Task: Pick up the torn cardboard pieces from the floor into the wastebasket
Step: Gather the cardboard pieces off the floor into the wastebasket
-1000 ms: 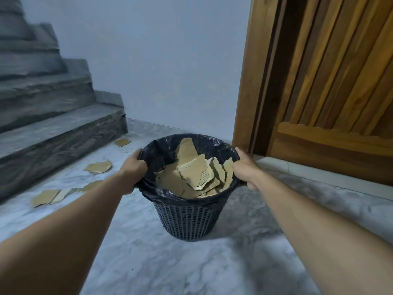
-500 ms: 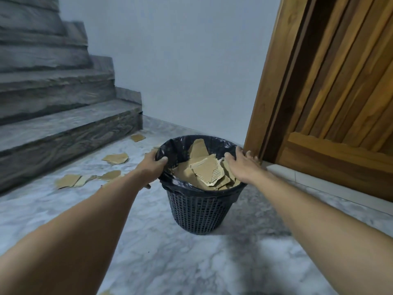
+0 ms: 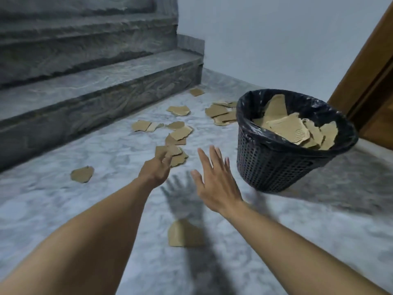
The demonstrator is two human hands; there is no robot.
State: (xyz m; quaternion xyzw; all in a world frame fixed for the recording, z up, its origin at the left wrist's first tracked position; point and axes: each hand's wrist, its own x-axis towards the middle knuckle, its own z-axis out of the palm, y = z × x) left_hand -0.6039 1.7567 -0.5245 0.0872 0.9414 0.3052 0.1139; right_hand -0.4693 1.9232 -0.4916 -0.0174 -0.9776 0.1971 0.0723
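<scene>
Fingers (image 3: 205, 159) fan wide on our right hand (image 3: 217, 186), our left hand (image 3: 155, 173) hovers loose-fingered over torn cardboard pieces (image 3: 177, 133) littering the marble floor (image 3: 106, 150), wastebasket (image 3: 265, 167) part-filled just right of them.

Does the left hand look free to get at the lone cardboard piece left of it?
Probably yes: the left hand seems empty, and only bare floor lies between it and the lone cardboard piece.

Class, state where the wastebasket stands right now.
In the head view the wastebasket stands on the floor at right, near the wooden door, with torn cardboard pieces just left of it.
</scene>
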